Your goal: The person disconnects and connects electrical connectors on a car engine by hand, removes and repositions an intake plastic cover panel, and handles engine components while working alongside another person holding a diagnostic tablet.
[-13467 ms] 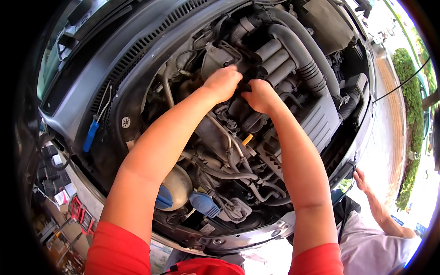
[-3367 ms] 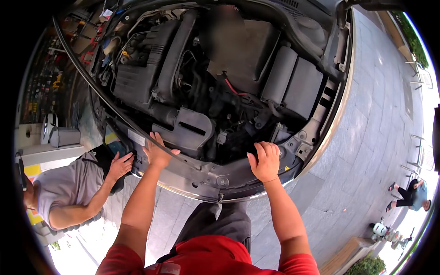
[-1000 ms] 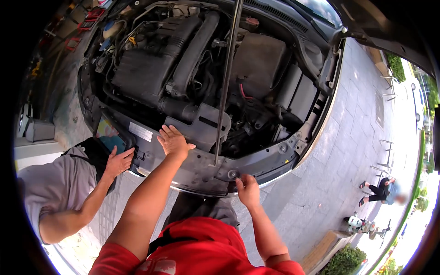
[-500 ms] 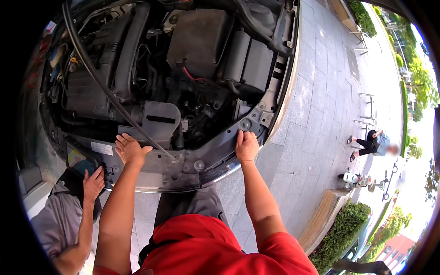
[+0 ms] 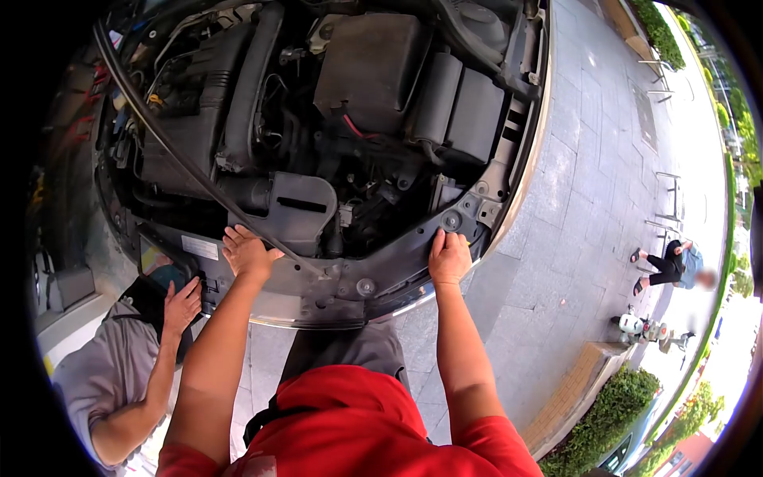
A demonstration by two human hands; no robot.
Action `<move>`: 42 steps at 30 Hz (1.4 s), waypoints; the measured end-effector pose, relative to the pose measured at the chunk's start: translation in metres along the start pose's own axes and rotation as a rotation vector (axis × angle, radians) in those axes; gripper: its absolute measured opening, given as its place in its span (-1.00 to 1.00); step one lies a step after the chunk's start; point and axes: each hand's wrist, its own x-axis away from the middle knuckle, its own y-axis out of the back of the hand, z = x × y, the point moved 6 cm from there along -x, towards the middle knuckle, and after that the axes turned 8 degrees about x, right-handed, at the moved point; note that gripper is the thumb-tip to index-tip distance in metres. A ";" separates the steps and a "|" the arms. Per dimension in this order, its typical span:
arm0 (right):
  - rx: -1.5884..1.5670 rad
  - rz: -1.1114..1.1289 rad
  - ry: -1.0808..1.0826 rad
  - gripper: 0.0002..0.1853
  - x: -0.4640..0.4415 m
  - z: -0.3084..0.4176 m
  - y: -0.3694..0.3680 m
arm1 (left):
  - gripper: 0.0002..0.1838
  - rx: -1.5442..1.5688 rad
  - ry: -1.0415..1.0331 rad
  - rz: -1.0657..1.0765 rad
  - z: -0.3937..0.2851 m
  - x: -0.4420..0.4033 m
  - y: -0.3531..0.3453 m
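Observation:
An open car engine bay lies in front of me, edged by a dark front panel [image 5: 342, 274]. My left hand [image 5: 249, 254] rests on this panel with its fingers spread, beside the black air intake cover [image 5: 298, 208]. The hood prop rod [image 5: 179, 157] slants down just past its fingertips to the panel. My right hand [image 5: 450, 259] is closed at the panel's right part, fingers curled, right below a round fastener [image 5: 452, 220]. What lies under those fingers is hidden.
At the left, a co-worker in a grey shirt [image 5: 119, 358] has a hand [image 5: 181, 306] at the panel's edge. A black battery cover [image 5: 369, 71] sits deeper in the bay. On the paving to the right are a seated person [image 5: 675, 264] and a hedge [image 5: 612, 409].
The view has shifted, so the car and both hands appear slightly further right. Both hands keep nearly the same places on the panel. The co-worker's hand stays at the panel's edge.

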 end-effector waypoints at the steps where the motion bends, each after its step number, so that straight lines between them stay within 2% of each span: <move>1: 0.008 0.024 -0.013 -0.67 0.000 0.001 0.001 | 0.33 0.005 -0.010 0.018 0.000 0.001 0.001; 4: 0.023 0.057 -0.015 -0.65 -0.004 0.007 0.007 | 0.35 0.001 -0.014 0.047 -0.001 0.001 0.003; 5: 0.005 0.188 -0.033 -0.70 -0.004 0.004 0.004 | 0.35 -0.004 -0.013 0.048 0.001 -0.002 -0.001; 8: 0.072 0.167 -0.060 -0.67 -0.007 0.017 0.036 | 0.35 -0.002 -0.004 0.052 0.000 -0.002 -0.001; 9: 0.074 0.309 -0.146 -0.32 -0.010 0.015 0.041 | 0.35 0.000 -0.002 0.045 -0.001 -0.001 0.000; 10: 0.079 0.311 -0.148 -0.32 -0.013 0.018 0.050 | 0.35 0.003 0.000 0.039 -0.001 0.000 0.000; 12: 0.366 0.237 -0.047 0.02 -0.019 0.028 0.064 | 0.35 0.006 -0.007 0.043 -0.001 0.000 -0.002; 13: 0.350 0.399 -0.087 0.26 -0.019 0.022 0.054 | 0.36 0.009 -0.011 0.042 0.000 -0.001 -0.001; 14: 0.348 0.399 -0.083 0.26 -0.019 0.022 0.051 | 0.36 0.011 -0.006 0.041 0.000 -0.002 -0.001; 16: 0.340 0.546 -0.083 0.33 -0.015 0.021 0.038 | 0.36 0.002 0.001 0.055 0.000 -0.002 -0.002; 25: 0.323 0.627 -0.132 0.34 -0.014 0.023 0.037 | 0.39 0.053 0.014 0.050 0.002 0.000 0.002; 28: 0.317 0.581 -0.128 0.35 -0.016 0.028 0.041 | 0.38 0.072 0.020 0.045 0.004 -0.001 0.000; 29: 0.339 0.647 -0.161 0.37 -0.015 0.027 0.040 | 0.38 0.066 0.009 0.051 0.004 -0.002 -0.001; 33: 0.282 0.573 -0.107 0.42 -0.012 0.046 0.041 | 0.36 0.053 -0.002 0.065 0.003 0.000 0.002; 42: 0.291 0.609 -0.080 0.47 -0.004 0.047 0.026 | 0.34 0.069 -0.015 0.086 0.005 0.001 0.001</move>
